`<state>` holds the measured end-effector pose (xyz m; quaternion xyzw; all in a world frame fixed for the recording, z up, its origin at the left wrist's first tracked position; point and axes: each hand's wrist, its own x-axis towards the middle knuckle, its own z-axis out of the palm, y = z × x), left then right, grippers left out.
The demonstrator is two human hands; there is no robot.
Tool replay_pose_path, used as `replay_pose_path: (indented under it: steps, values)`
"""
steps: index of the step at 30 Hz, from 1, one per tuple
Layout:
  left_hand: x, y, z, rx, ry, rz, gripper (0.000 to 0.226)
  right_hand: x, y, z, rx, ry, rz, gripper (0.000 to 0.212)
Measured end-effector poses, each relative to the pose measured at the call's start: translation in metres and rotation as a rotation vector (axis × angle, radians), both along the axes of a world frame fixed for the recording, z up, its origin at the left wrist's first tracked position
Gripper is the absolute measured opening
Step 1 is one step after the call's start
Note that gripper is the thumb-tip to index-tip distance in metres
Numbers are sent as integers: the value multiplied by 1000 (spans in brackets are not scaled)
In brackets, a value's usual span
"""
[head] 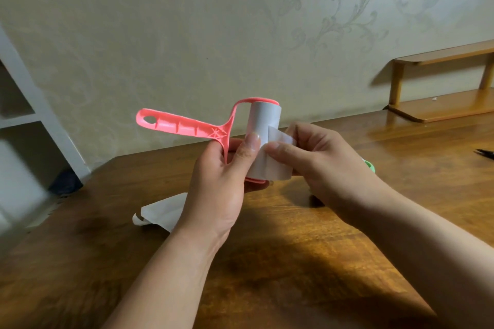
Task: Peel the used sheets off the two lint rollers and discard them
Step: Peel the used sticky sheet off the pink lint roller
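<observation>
A pink lint roller (184, 125) with a white paper roll (263, 120) is held upright above the wooden table (294, 235), handle pointing left. My left hand (222, 184) grips it at the frame and roll, thumb pressed on the paper. My right hand (318, 157) pinches the loose edge of the outer sheet (278, 141), lifted a little off the roll. A peeled sheet (160, 212) lies crumpled on the table below my left wrist. A green piece, perhaps the second roller (370, 165), peeks out behind my right hand, mostly hidden.
A small dark object (315, 200) sits on the table under my right hand. A black thin item (483, 153) lies at the right edge. A low wooden shelf (441, 104) stands at the back right, a white shelving unit (24, 120) at the left.
</observation>
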<state>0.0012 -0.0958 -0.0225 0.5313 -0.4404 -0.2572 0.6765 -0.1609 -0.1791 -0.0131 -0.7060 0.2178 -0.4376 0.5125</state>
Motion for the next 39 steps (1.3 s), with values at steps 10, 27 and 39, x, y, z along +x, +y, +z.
replay_pose_path:
  steps: [10,27,39]
  values:
    - [-2,1,2,8,210,-75,53,-3,-1,3,21,-25,-48,34]
    - [8,3,8,-63,479,-225,49,-7,-17,6,342,-294,150,33]
    - [9,3,4,-23,389,-184,39,-16,-19,10,183,-34,117,39]
